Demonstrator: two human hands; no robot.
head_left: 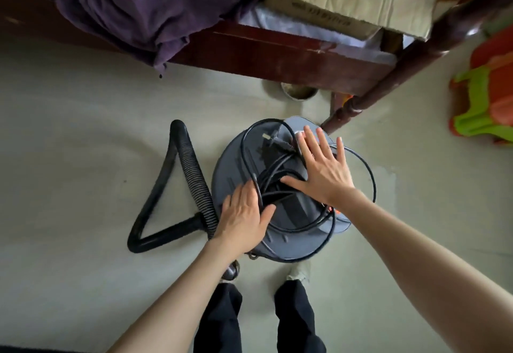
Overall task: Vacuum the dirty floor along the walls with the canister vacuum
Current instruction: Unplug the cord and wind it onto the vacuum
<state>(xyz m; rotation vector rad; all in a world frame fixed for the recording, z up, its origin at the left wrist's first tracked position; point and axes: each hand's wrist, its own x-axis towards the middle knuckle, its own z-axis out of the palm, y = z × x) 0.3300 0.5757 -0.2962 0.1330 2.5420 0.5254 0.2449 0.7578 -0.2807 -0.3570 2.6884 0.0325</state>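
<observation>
Our left hand (244, 222) and right hand (322, 169) lie flat, fingers spread, on the power cord (280, 180) coiled beneath our fingertips atop the canister vacuum (238, 164).

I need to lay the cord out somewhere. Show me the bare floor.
Bare floor lies left of the hose, below the bed frame. Crowded: the vacuum top, with cord and both hands.

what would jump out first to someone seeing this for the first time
Two bare hands, the left hand and the right hand, lie spread on a grey canister vacuum at centre, draped in loops of black cord. Its ribbed hose bends across the floor on the left; a purple blanket hangs above.
</observation>
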